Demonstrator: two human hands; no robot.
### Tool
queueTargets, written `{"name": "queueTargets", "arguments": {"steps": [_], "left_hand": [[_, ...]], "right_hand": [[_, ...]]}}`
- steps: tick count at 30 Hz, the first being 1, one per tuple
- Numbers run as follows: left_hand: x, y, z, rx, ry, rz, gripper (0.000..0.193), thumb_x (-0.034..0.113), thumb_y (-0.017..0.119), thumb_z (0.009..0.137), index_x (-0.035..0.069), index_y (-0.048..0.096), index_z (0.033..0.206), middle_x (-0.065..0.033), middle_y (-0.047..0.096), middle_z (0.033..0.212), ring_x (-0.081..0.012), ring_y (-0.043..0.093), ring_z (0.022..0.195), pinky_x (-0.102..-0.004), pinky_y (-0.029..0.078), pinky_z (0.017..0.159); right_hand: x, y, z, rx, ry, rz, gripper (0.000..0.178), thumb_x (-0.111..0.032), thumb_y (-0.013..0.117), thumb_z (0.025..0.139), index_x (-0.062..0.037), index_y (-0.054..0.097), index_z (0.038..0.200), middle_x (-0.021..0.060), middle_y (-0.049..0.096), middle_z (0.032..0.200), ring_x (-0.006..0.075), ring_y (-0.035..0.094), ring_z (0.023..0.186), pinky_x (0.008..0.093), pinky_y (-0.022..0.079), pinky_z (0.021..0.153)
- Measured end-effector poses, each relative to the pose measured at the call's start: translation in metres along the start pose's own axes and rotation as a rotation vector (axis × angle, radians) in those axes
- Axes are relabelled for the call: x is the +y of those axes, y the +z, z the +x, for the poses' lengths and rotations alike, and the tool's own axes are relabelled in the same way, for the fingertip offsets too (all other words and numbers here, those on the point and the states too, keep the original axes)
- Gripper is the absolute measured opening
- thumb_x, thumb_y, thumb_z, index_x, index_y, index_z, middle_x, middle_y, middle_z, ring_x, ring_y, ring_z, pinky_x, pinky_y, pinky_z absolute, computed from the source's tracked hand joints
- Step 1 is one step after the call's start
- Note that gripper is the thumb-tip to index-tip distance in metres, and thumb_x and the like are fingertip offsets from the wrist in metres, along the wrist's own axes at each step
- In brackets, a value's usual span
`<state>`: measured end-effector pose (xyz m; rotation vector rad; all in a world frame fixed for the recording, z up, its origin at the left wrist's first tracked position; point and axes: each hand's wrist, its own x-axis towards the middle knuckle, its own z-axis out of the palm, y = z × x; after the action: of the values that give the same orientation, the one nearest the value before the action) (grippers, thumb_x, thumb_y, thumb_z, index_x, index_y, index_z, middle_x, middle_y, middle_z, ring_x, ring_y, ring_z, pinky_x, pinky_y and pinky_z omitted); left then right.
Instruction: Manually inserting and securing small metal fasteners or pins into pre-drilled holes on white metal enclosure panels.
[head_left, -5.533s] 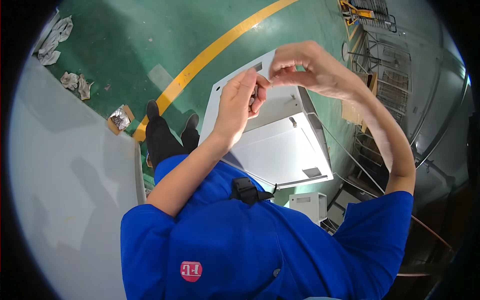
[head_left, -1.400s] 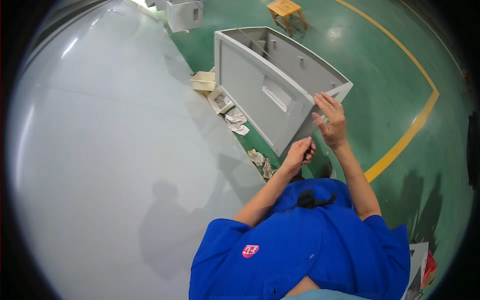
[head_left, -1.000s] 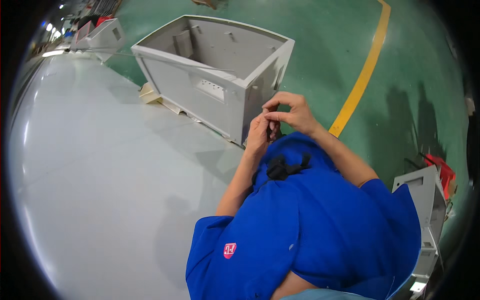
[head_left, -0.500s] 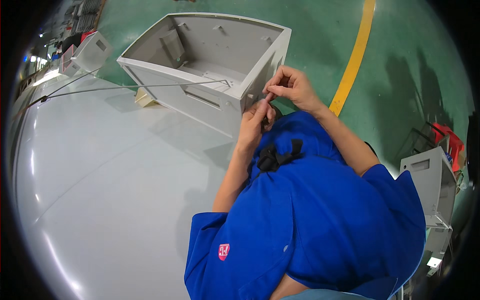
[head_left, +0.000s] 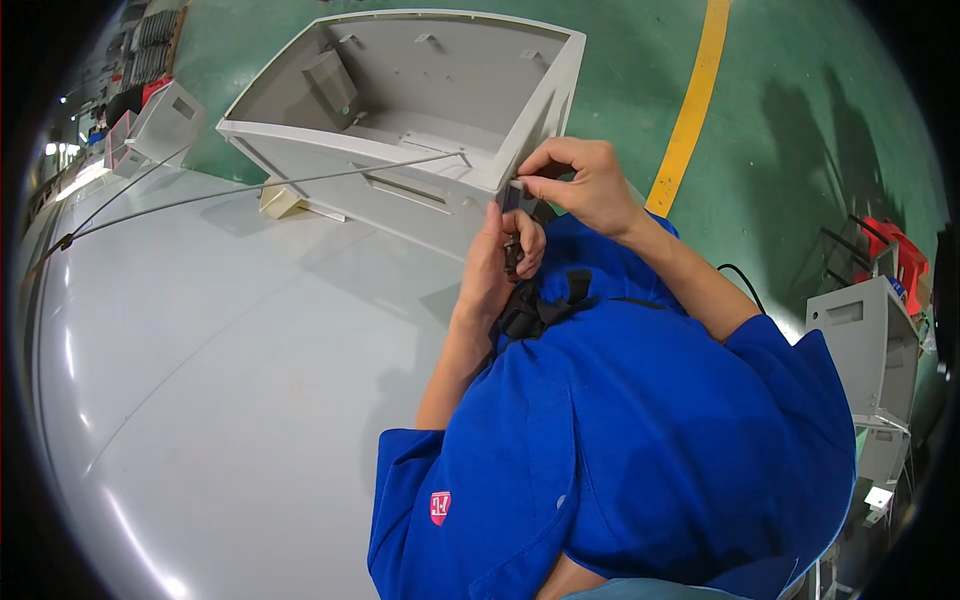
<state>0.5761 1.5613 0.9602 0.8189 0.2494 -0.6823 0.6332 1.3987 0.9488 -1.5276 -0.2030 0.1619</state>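
Observation:
A light grey metal enclosure with an open top and a slot in its near wall rests at the far edge of the pale table. At its right corner my right hand pinches a small piece with thumb and forefinger; the piece is mostly hidden. Just below, my left hand curls its fingers around small dark metal parts, too covered to name. Its thumb points up beside the enclosure's corner. A dark grey piece shows between the two hands.
The pale table spreads out on the left. A thin rod reaches across to the enclosure, with a cream block at the enclosure's base. More grey housings stand at right. A yellow line crosses the green floor.
My hands have separated; before, their fingertips met over a small piece. The right has come to the enclosure's corner, and the left has dropped slightly. The view has shifted a little.

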Motion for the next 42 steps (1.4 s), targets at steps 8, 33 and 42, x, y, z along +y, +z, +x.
{"name": "queueTargets", "arguments": {"steps": [8, 33, 42], "left_hand": [[0.012, -0.009, 0.0, -0.006, -0.031, 0.048, 0.03, 0.025, 0.038, 0.096, -0.001, 0.053, 0.092, -0.0032, 0.048, 0.072, -0.0058, 0.039, 0.054, -0.0178, 0.027, 0.044], [0.048, -0.004, 0.051, -0.126, -0.3, 0.187, 0.032, 0.02, 0.045, 0.097, -0.003, 0.054, 0.117, -0.0018, 0.055, 0.079, -0.0027, 0.036, 0.054, -0.0159, 0.029, 0.046], [0.056, -0.032, 0.084, -0.238, -0.34, 0.201, 0.037, 0.028, 0.04, 0.099, -0.002, 0.06, 0.104, -0.0015, 0.055, 0.067, -0.0026, 0.037, 0.048, -0.0174, 0.028, 0.044]], "right_hand": [[0.023, -0.002, 0.006, 0.072, 0.002, 0.019, 0.005, 0.004, 0.066, 0.075, 0.0024, 0.065, 0.079, 0.0042, 0.064, 0.077, 0.009, 0.062, 0.071, 0.021, 0.049, 0.063], [0.02, -0.034, 0.039, 0.165, 0.156, 0.158, 0.011, -0.001, 0.059, 0.086, 0.0013, 0.056, 0.096, 0.0052, 0.06, 0.086, 0.0105, 0.059, 0.079, 0.0236, 0.05, 0.072], [0.033, -0.042, 0.067, 0.306, 0.116, 0.008, 0.013, -0.012, 0.057, 0.089, -0.0005, 0.055, 0.095, 0.0042, 0.06, 0.075, 0.0107, 0.06, 0.074, 0.025, 0.048, 0.069]]}}
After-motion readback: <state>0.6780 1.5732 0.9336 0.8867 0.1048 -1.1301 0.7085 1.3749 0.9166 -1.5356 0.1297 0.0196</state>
